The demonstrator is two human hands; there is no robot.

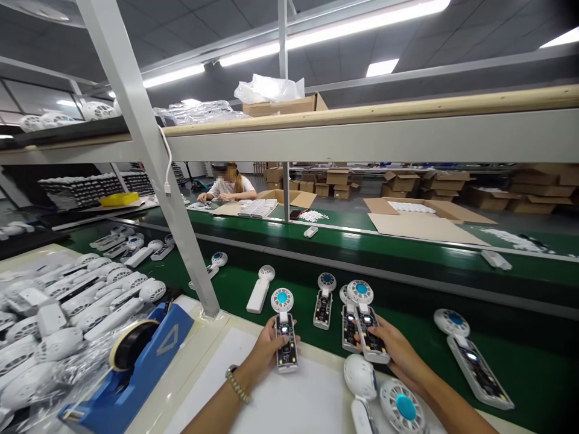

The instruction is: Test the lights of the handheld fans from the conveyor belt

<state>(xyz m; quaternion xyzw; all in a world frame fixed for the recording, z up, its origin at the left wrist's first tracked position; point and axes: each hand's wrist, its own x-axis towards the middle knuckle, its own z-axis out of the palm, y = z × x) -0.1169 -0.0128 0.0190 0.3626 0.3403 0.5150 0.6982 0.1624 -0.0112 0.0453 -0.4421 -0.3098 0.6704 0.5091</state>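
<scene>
My left hand [266,349] is closed around the lower body of a white handheld fan [283,299]. Its handle is uncovered, showing a black circuit board with small lights, and the thumb lies on the board. In my right hand [394,348] is a second handheld fan [360,292], also with its board bare. Just behind that one, another open fan [348,330] rests on the green belt, partly covered. Two more fans, one white [360,378] and one with a blue center [402,405], lie by my right forearm.
A blue tape dispenser [136,377] stands left, beside a pile of white fans [58,307]. More fans lie along the green conveyor belt [294,280]. A slanted metal post [158,175] and overhead shelf [362,135] frame the bench. Across sits a person [242,185] near open cartons [420,217].
</scene>
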